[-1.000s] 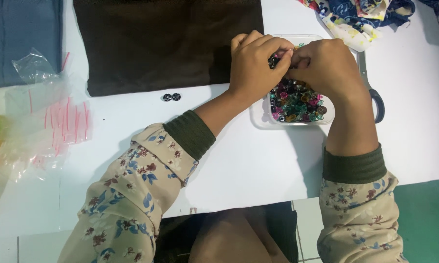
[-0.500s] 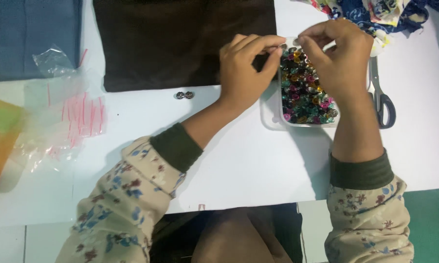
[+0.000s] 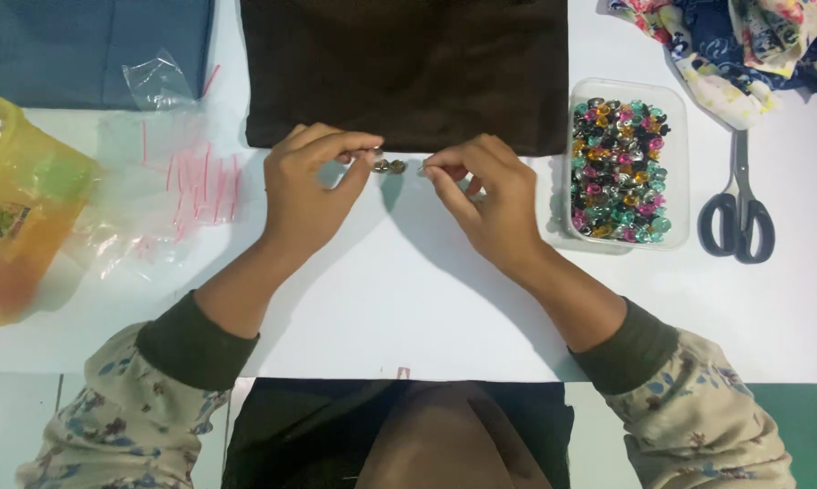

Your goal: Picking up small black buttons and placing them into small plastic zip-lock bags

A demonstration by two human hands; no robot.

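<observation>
My hands have left the tray [image 3: 628,237] at 2 o'clock. Left hand [image 3: 309,186] and right hand [image 3: 485,195] are now pinched nearly closed beside two beads [image 3: 389,166] on the surface [image 3: 408,308], below the brown cloth [image 3: 408,72].

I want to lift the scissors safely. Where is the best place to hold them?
Grip the scissors by the two black handle loops, coming from the near side. They lie flat and closed, loops toward the person and blades pointing away toward the floral fabric.
</observation>
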